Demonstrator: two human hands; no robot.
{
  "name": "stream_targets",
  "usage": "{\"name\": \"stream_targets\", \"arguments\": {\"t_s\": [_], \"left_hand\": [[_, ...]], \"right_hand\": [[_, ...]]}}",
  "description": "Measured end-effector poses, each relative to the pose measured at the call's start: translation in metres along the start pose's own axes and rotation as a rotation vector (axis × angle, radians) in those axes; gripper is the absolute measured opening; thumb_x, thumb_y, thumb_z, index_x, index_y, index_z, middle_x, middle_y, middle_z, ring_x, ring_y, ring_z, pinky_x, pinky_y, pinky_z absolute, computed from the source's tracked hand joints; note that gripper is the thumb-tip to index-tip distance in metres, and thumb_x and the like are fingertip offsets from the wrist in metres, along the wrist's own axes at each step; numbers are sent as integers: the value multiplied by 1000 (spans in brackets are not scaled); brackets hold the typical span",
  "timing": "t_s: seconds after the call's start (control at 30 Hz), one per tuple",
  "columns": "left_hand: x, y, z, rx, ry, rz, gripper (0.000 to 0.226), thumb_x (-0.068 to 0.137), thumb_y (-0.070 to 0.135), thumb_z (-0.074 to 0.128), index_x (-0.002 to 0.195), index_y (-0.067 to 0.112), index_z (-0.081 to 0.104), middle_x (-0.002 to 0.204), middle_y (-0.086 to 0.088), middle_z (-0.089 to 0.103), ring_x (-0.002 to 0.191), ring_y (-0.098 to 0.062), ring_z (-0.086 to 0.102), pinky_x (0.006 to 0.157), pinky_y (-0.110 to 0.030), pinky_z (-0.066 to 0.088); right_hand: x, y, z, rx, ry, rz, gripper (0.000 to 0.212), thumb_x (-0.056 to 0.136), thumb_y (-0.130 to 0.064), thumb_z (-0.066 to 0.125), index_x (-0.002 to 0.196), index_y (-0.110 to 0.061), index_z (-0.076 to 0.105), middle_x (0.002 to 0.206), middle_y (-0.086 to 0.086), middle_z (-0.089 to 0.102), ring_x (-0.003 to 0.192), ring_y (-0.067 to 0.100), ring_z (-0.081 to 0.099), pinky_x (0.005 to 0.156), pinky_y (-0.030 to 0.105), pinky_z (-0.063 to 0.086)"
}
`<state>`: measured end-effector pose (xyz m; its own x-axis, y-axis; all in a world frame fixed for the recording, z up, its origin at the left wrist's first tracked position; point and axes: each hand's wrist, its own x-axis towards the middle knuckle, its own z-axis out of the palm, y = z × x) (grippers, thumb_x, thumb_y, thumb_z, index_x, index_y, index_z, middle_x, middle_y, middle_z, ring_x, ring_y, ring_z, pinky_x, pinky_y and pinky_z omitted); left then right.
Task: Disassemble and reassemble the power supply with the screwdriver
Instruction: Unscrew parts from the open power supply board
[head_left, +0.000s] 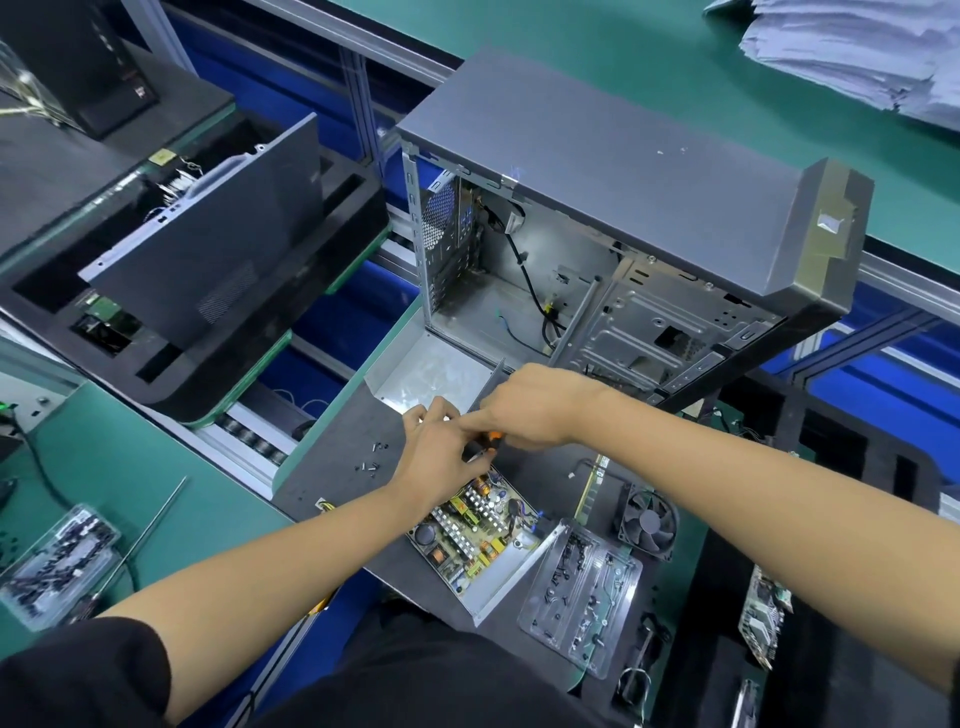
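Note:
The opened power supply (480, 540) lies on the dark mat in front of me, its circuit board with coils and capacitors exposed in the metal base. Its grey metal cover (431, 371) lies just beyond, by the case. My right hand (530, 410) grips an orange-and-black screwdriver (485, 444) above the far end of the supply. My left hand (439, 452) meets it there, fingers curled at the tool's tip; what they pinch is hidden. Several loose screws (370, 460) lie left of my hands.
An open grey computer case (649, 171) stands behind. A fan (647, 525), a clear plastic tray of parts (584, 603) and a memory stick (592, 480) lie to the right. A long rod (156, 519) and a bag of screws (57, 561) lie on the left.

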<state>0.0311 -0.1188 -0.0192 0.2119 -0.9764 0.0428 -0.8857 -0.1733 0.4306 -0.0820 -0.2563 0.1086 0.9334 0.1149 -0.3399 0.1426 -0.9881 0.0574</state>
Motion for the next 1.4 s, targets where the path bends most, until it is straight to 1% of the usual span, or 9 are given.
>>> {"name": "stream_targets", "arguments": {"t_s": [0.2, 0.33, 0.5, 0.63, 0.73, 0.93, 1.03, 1.27, 1.4], "left_hand": [[-1, 4, -3, -38, 6, -14, 24, 83, 50, 65, 68, 36, 52, 60, 21, 41, 91, -7, 34, 85, -29, 13], [-1, 6, -4, -57, -4, -14, 20, 76, 42, 59, 68, 36, 41, 60, 19, 41, 92, -9, 36, 87, -36, 21], [-1, 4, -2, 29, -1, 5, 28, 84, 48, 65, 65, 28, 61, 66, 17, 51, 94, -10, 34, 88, -33, 19], [0, 5, -3, 1, -12, -20, 24, 84, 48, 64, 68, 30, 61, 64, 17, 47, 93, -10, 35, 92, -35, 21], [0, 6, -4, 9, -31, -18, 20, 83, 50, 63, 78, 31, 63, 69, 16, 51, 98, -9, 38, 90, -33, 18], [0, 6, -4, 10, -24, -16, 29, 81, 46, 68, 61, 29, 55, 61, 20, 41, 91, -8, 27, 91, -34, 19], [0, 5, -3, 17, -17, -25, 30, 83, 48, 67, 61, 29, 60, 61, 19, 48, 89, -4, 22, 94, -34, 18], [-2, 7, -5, -57, 11, -35, 26, 80, 40, 64, 63, 31, 47, 58, 15, 45, 90, -8, 33, 91, -35, 19], [-1, 7, -5, -27, 13, -11, 26, 74, 38, 69, 62, 34, 46, 56, 19, 39, 87, -7, 27, 86, -32, 15]], "right_hand": [[8, -11, 3, -12, -31, 208, 24, 94, -40, 45, 106, -21, 55, 58, 2, 38, 58, 29, 45, 46, 30, 16], [9, -13, 1, -63, -48, 215, 38, 93, -49, 42, 114, -20, 55, 76, 5, 60, 61, 29, 49, 46, 30, 18], [4, -10, -11, -76, -29, 19, 26, 94, -28, 55, 118, -22, 46, 92, 2, 60, 69, 30, 61, 51, 34, 33], [7, -13, -9, -33, -46, 179, 19, 94, -39, 49, 103, -22, 54, 79, 6, 64, 64, 29, 55, 48, 30, 22], [9, -18, -4, -126, -102, 282, 36, 96, -44, 37, 86, -17, 60, 78, 6, 66, 56, 24, 50, 47, 29, 16], [3, -19, -3, -38, -43, 136, 35, 92, -39, 52, 122, -24, 41, 89, 1, 60, 63, 27, 49, 46, 29, 18], [1, -16, -5, -59, -22, 124, 25, 93, -21, 53, 117, -25, 45, 82, 0, 65, 63, 28, 51, 49, 31, 24], [6, -24, -8, -72, -79, 307, 28, 94, -42, 42, 99, -20, 59, 70, 4, 58, 58, 26, 44, 47, 30, 16], [3, -19, -9, 17, -85, 234, 32, 91, -43, 48, 114, -20, 47, 82, 2, 58, 68, 30, 57, 53, 33, 36]]}}
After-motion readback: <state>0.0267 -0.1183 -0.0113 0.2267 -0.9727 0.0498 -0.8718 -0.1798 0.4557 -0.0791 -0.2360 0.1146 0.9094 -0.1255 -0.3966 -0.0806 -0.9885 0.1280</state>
